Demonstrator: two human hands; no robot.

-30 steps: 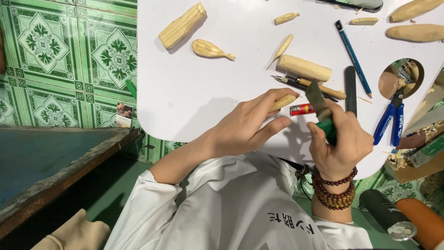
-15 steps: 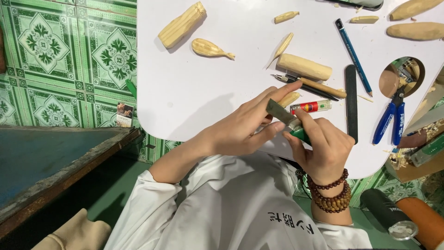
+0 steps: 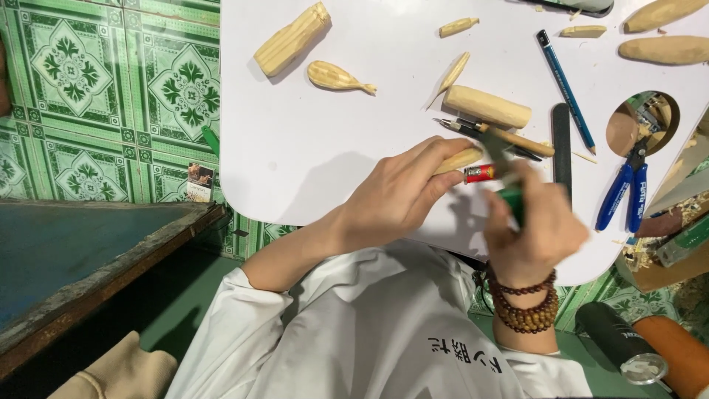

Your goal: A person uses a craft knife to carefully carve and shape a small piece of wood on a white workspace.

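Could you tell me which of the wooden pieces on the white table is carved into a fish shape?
The small fish-shaped piece, with a rounded body and narrow tail, beside the large ridged block.

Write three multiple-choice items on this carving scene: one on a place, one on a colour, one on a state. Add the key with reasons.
1. Where do the blue-handled pliers lie?
A. on the white table's right side
B. on the tiled floor
C. in the left hand

2. What colour is the handle of the carving knife in the right hand?
A. yellow
B. green
C. white

3. What is the left hand doing?
A. resting flat and empty
B. gripping a small wooden piece
C. holding the blue pencil

Key: 1 A, they lie below the round hole in the white table. 2 B, green shows above the fist. 3 B, its fingers pinch the pale wood.
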